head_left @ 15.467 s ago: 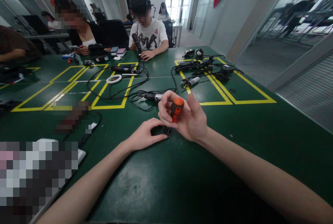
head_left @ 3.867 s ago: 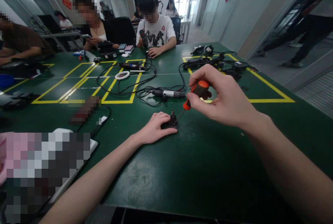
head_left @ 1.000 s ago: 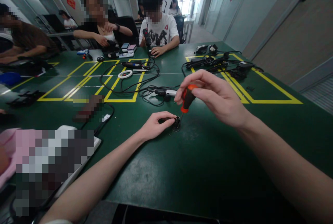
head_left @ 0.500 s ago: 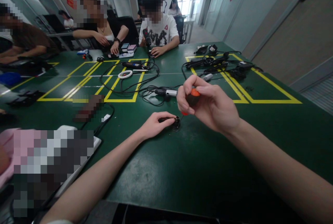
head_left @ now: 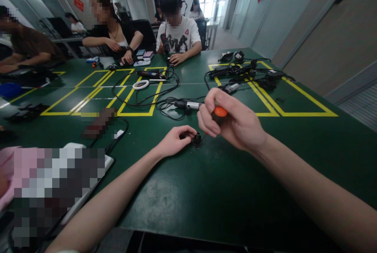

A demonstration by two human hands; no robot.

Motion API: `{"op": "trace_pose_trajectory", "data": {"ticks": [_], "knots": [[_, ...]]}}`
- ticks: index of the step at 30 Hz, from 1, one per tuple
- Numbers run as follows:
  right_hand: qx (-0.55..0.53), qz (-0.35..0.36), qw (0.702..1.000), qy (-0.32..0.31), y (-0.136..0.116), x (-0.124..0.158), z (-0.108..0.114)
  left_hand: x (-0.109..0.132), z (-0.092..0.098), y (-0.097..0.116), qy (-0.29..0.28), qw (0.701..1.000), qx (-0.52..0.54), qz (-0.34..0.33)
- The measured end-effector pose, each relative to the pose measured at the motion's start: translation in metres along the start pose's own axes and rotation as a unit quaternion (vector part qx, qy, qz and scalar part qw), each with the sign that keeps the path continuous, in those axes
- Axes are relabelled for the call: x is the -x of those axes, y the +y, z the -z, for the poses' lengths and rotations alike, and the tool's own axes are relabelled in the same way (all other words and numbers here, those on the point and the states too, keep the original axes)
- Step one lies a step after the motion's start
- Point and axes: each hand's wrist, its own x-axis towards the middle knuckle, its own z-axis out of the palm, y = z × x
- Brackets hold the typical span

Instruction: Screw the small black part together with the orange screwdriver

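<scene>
A small black cylindrical part stands on the green table, with a hollow top and a wider, clear-looking base. My left hand rests on the table, its thumb and curled fingers closed at the part's left side. Up to its right is my right hand, wrapped round the orange and black handle of a screwdriver. The thin shaft slants down toward the black part. Where its tip ends is too small to make out.
Beyond my hands lie a silver and black pen-like tool with coiled cable, a white ring and a heap of black cables. A white-edged object, partly blurred, sits at left. Co-workers sit across the table.
The screwdriver handle has turned in my right hand, showing more orange. My left fingers have shifted slightly about the black part, which shows more fully. The whole view has moved a little.
</scene>
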Motion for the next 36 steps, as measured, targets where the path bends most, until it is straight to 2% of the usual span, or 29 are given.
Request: {"op": "trace_pose_trajectory", "data": {"ticks": [9, 15, 20, 26, 30, 36], "knots": [[-0.022, 0.006, 0.999, 0.042, 0.002, 0.0011, -0.0015, 0.0021, -0.0038, 0.002, 0.014, 0.999, -0.024, -0.018], [-0.002, -0.008, 1.0, 0.002, 0.0043, 0.0007, -0.001, 0.0034, -0.0048, 0.0002, 0.012, 0.999, -0.044, -0.026], [0.01, -0.023, 1.0, 0.009, 0.0043, 0.0025, -0.0032, 0.0015, -0.0052, -0.0009, 0.017, 0.999, -0.044, -0.019], [0.001, 0.008, 1.0, 0.012, 0.0079, 0.0035, 0.0016, -0.0005, -0.0056, 0.0013, 0.027, 0.999, -0.031, -0.001], [0.019, -0.003, 1.0, -0.009, 0.0082, 0.0025, 0.0007, -0.0015, -0.0079, 0.0017, 0.038, 0.999, -0.032, 0.002], [0.022, -0.005, 0.999, 0.039, 0.0083, 0.0023, -0.0018, -0.0008, -0.0063, 0.0028, 0.034, 0.999, -0.036, 0.01]]}}
